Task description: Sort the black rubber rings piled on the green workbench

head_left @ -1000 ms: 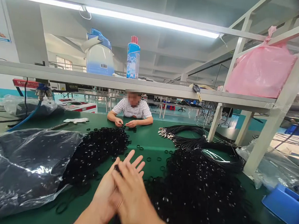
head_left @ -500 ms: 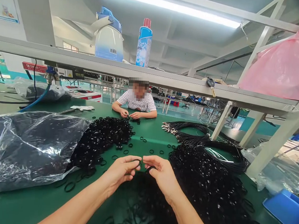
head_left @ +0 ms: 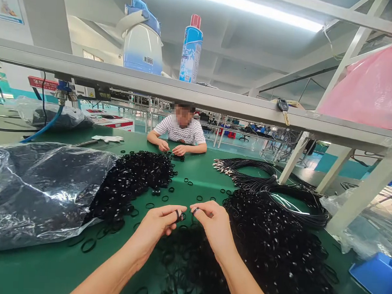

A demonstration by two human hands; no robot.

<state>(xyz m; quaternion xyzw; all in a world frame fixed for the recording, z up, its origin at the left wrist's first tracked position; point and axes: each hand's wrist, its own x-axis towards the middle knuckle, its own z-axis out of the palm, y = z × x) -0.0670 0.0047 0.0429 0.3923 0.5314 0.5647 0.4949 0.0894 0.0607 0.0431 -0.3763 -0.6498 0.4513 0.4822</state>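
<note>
My left hand (head_left: pixel 159 227) and my right hand (head_left: pixel 214 223) are raised side by side over the green table (head_left: pixel 44 268), fingertips almost meeting. The left thumb and fingers pinch a small black rubber ring (head_left: pixel 179 214). The right fingers pinch another small black ring (head_left: pixel 195 210). Below and to the right of them lies a large heap of black rings (head_left: pixel 269 250). A second heap of rings (head_left: pixel 134 181) spreads out to the left, with loose rings scattered between the heaps.
A clear plastic bag of black parts (head_left: pixel 35 187) lies at the left. Coiled black cables (head_left: pixel 272 185) rest at the right beside a white frame post (head_left: pixel 364 193). A blue bin (head_left: pixel 377 278) sits at bottom right. A person in a striped shirt (head_left: pixel 181 135) works across the table.
A second ago my hands were pressed flat together with fingers stretched out. They have since parted and curled, each pinching a ring, and have drawn slightly apart. The view has tilted.
</note>
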